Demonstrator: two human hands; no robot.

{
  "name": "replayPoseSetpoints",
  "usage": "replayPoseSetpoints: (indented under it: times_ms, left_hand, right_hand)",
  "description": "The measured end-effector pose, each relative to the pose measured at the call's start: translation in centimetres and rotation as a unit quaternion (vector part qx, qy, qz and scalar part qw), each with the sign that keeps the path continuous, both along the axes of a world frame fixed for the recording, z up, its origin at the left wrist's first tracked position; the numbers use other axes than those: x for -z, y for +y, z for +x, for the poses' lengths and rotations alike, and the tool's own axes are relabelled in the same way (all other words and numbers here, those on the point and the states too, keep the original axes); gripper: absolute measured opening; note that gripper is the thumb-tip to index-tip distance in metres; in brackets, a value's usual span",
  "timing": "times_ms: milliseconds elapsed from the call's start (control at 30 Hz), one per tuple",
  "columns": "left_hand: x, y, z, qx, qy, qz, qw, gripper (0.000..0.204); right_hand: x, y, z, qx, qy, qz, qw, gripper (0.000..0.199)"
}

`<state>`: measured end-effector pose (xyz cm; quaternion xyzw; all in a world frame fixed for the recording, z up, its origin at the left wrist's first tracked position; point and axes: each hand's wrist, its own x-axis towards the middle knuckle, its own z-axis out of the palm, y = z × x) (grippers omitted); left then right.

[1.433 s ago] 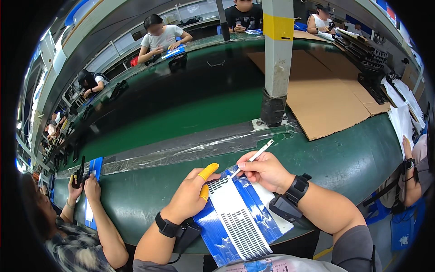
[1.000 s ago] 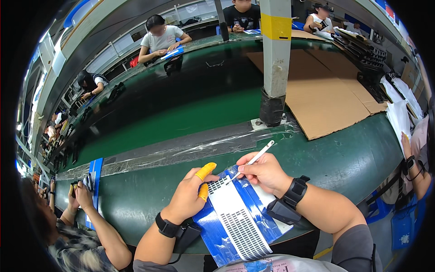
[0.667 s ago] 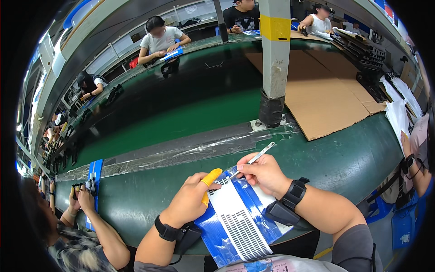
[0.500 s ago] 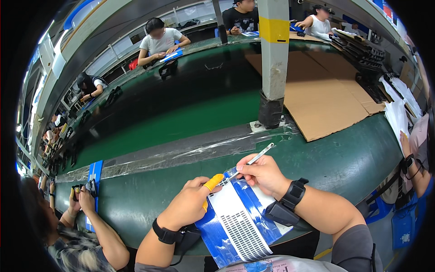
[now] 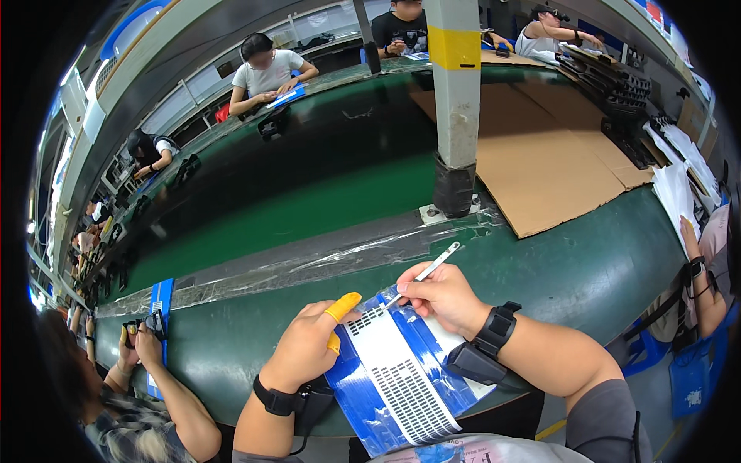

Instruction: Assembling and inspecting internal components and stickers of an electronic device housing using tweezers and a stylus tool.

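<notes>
A white sheet (image 5: 394,349) with rows of small black rectangular stickers lies over a blue plastic board (image 5: 351,390), which is tilted against my lap and the bench edge. In my right hand (image 5: 444,297) is a thin silver tool (image 5: 434,262), pinched like a pen; its lower tip meets the sheet's far end, beside the top rows. My left hand (image 5: 309,339) is at the board's far left corner, with yellow finger covers (image 5: 342,307) on forefinger and thumb. Those two fingers are apart, and nothing shows between them. Both wrists wear black straps with small devices.
A green bench (image 5: 571,262) curves around me, with a grey post (image 5: 457,116) and flattened cardboard (image 5: 540,162) beyond. At left, a co-worker's hands (image 5: 137,347) hold a dark part by another blue board (image 5: 160,297). Black parts (image 5: 610,85) are stacked far right; other people sit across.
My left hand has drawn back leftward from the sheet's far end, baring sticker rows there. The silver tool stays in my right hand, its tip still by the sheet. The view has shifted slightly.
</notes>
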<state>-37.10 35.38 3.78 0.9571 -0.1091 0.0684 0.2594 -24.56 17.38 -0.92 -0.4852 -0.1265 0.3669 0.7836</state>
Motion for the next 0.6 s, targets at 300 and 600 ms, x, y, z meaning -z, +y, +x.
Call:
replayPoseSetpoints:
  times_ms: [300, 600]
  left_hand:
    - [-0.30, -0.50, -0.14, -0.041, 0.016, 0.028, 0.999, 0.050]
    - [0.10, -0.43, -0.13, -0.042, 0.071, 0.013, 0.996, 0.049]
  right_hand:
    - [0.05, 0.11, -0.05, -0.002, -0.004, -0.011, 1.000, 0.006]
    - [0.13, 0.34, -0.06, -0.005, -0.014, -0.016, 1.000, 0.007]
